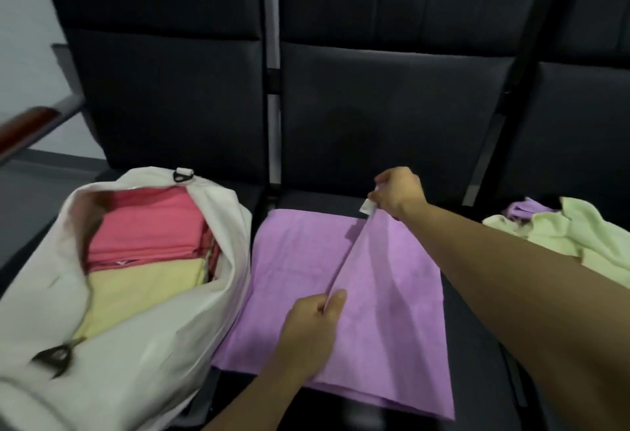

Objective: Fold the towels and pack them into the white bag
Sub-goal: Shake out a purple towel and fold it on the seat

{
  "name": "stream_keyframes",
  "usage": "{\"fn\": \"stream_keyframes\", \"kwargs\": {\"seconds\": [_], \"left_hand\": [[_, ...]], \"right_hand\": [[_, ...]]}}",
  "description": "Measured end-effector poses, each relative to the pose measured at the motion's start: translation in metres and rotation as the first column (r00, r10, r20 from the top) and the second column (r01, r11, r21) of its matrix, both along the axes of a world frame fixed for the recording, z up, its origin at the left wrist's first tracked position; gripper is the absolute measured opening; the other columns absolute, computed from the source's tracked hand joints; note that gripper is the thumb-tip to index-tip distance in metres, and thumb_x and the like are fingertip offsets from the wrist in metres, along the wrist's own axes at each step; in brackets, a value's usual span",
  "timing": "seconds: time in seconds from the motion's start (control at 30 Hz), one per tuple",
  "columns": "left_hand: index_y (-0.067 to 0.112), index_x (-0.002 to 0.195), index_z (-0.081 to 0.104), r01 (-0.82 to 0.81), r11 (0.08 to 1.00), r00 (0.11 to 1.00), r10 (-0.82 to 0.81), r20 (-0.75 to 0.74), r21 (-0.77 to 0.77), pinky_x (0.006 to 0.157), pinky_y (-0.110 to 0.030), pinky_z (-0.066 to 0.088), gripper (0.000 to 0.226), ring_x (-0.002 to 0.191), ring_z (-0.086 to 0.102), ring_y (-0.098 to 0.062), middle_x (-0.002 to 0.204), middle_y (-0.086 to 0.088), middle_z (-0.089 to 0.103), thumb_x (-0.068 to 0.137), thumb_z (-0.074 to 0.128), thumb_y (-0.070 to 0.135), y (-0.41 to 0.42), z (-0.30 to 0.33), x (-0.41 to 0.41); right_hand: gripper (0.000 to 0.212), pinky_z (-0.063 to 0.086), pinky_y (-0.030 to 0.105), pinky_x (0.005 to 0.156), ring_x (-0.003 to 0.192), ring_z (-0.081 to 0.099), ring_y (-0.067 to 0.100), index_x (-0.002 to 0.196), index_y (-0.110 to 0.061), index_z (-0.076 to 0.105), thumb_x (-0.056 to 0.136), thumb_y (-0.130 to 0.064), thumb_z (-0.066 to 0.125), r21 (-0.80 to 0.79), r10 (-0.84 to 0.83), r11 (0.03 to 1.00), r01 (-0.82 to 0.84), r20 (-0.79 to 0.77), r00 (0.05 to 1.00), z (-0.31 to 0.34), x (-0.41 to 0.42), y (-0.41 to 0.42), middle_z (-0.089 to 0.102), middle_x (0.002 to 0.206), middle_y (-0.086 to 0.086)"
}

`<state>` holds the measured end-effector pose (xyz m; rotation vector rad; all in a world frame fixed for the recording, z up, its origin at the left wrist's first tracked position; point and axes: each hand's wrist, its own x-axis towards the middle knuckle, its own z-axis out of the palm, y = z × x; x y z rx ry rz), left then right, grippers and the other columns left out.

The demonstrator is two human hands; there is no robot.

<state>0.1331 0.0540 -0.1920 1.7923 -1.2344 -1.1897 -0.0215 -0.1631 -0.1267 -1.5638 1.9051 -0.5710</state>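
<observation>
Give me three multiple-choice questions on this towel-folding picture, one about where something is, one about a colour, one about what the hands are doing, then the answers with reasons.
1. Where does the white bag sit?
A. On the seat left of the purple towel
B. On the purple towel
C. Beside the green towels

2. Which colours are the folded towels in the bag?
A. Blue and grey
B. Pink and yellow
C. Purple and green

3. What are the hands doing?
A. Both rest flat
B. Only one touches cloth
C. Both pinch a raised edge of the purple towel

Answers:
1. A, the bag lies left of the purple towel.
2. B, a pink towel and a yellow towel show in its opening.
3. C, the left hand and right hand hold the edge taut between them.
</observation>
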Motion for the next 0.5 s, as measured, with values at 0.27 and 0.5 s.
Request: {"fn": "stream_keyframes", "kwargs": {"seconds": [0.27, 0.5], "left_hand": [[0.016, 0.066, 0.055, -0.11, 0.985, 0.814, 0.167, 0.556, -0.135, 0.069, -0.038, 0.044, 0.044, 0.076, 0.066, -0.032, 0.074, -0.011, 0.068, 0.103, 0.053, 0.04, 0.014, 0.004, 0.089], [0.005, 0.108, 0.064, 0.044, 0.975, 0.402, -0.218, 0.889, 0.218, 0.067, -0.041, 0.053, 0.031, 0.08, 0.065, -0.034, 0.094, -0.018, 0.06, 0.077, 0.06, 0.01, 0.017, -0.012, 0.086]], "right_hand": [[0.046, 0.054, 0.037, 0.1, 0.11, 0.066, 0.025, 0.131, -0.006, 0.063, 0.089, -0.016, 0.076, 0.026, 0.132, 0.989, -0.143, 0.253, 0.958, -0.031, 0.134, -0.007, 0.066, 0.124, 0.01], [0.044, 0.046, 0.038, 0.109, 0.127, 0.056, 0.025, 0.146, -0.015, 0.05, 0.104, -0.029, 0.052, 0.09, 0.295, 0.938, -0.334, 0.292, 0.91, -0.061, 0.145, 0.008, 0.056, 0.144, 0.004]]}}
